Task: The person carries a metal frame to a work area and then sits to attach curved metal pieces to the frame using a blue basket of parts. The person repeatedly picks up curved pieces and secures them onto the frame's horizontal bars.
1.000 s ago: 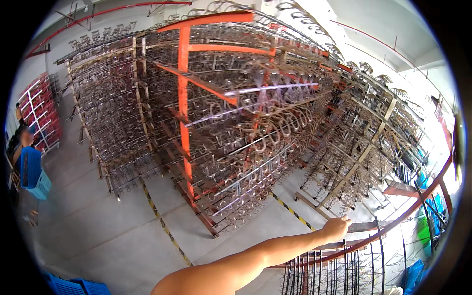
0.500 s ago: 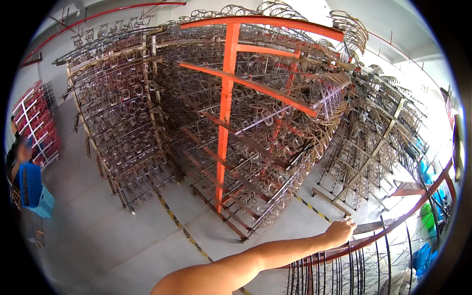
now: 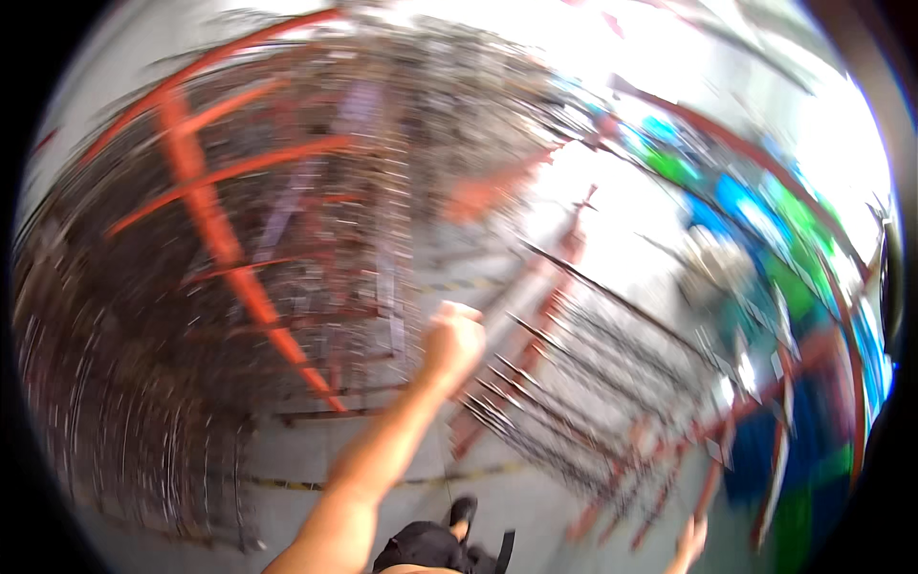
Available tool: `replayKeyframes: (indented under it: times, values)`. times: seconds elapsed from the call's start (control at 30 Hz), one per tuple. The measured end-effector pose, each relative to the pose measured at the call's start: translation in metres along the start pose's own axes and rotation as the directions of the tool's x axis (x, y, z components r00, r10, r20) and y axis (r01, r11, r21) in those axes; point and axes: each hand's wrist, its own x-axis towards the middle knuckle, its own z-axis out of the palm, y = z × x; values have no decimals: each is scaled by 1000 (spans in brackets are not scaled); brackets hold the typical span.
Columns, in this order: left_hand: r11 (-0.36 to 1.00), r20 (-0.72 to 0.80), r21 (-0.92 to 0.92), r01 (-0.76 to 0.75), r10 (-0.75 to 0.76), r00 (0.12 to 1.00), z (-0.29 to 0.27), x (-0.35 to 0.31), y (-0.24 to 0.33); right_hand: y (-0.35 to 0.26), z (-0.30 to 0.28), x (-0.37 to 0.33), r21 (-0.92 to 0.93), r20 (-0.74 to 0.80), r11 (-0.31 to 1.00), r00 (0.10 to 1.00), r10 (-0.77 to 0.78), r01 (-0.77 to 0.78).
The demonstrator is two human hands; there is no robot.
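Note:
My left hand (image 3: 454, 342), at the end of an outstretched arm, is closed on the near-left side of a reddish-brown metal rack (image 3: 548, 311). Motion blur hides exactly which rail its fingers wrap. Dark rods (image 3: 612, 297) with thin wire hooks run across this rack. At the lower right, my right hand (image 3: 690, 540) shows only in part, closed round a red-brown bar (image 3: 709, 490) of the same rack.
A tall orange-framed rack (image 3: 206, 206), densely hung with brownish wire-like metal parts, fills the left. Blue and green bags or sheets (image 3: 746, 206) lie beyond the rack at right. Yellow-black tape (image 3: 287, 484) marks the grey floor near my shoe (image 3: 463, 512).
My view has swung right and down, so the orange rack now sits farther left. My right hand and shoe have come into view. My left hand stays closed at the rack.

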Motion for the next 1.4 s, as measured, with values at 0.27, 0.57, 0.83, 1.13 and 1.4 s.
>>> replayKeyframes:
  times: [0.27,0.57,0.83,1.13,1.4]
  values:
    - [948,-22,227,-223,233,972,-37,7,-22,-6,0,-6,-327,-100,885,943,318,-333]
    - [914,-93,382,-138,186,978,-33,-21,-37,-4,9,-8,-181,-57,958,975,216,-223]
    - [887,-126,432,-165,241,962,-73,-72,-44,20,-17,-47,-171,-161,969,975,153,-180]
    - [754,-230,649,-98,317,920,-168,-161,39,95,-82,-100,-34,38,965,965,260,-259]
    - [817,-342,575,39,197,919,-272,-283,105,165,-162,-227,-173,-32,944,960,279,-281]
